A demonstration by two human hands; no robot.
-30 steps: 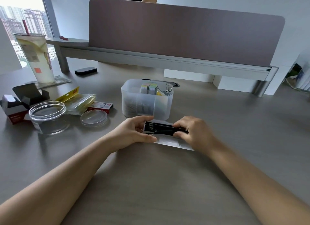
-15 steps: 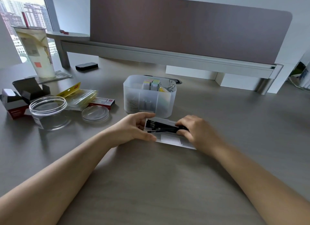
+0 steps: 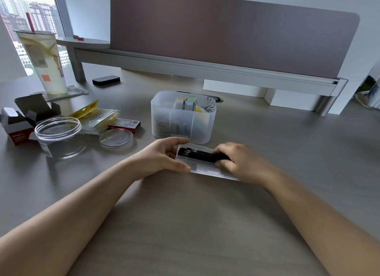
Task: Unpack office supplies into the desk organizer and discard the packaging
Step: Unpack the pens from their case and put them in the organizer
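A translucent desk organizer (image 3: 202, 129) stands mid-desk, holding sticky notes, binder clips and paper clips. Just in front of it lies a flat white pen box (image 3: 205, 168) with a bundle of black pens (image 3: 197, 154) on top. My left hand (image 3: 160, 158) holds the box's left end between thumb and fingers. My right hand (image 3: 238, 162) is closed around the right end of the black pens.
Left of the organizer lie a clear jar (image 3: 58, 137), its lid (image 3: 116, 138), yellow plastic bags (image 3: 96, 117), a red staple box (image 3: 126, 124) and an opened cardboard box (image 3: 24, 119). A drink cup (image 3: 44, 63) and a black block (image 3: 106, 80) stand further back, before the partition (image 3: 226, 32).
The view has shifted slightly. My right hand has worked the black pens along the box while my left hand keeps hold of the left end.
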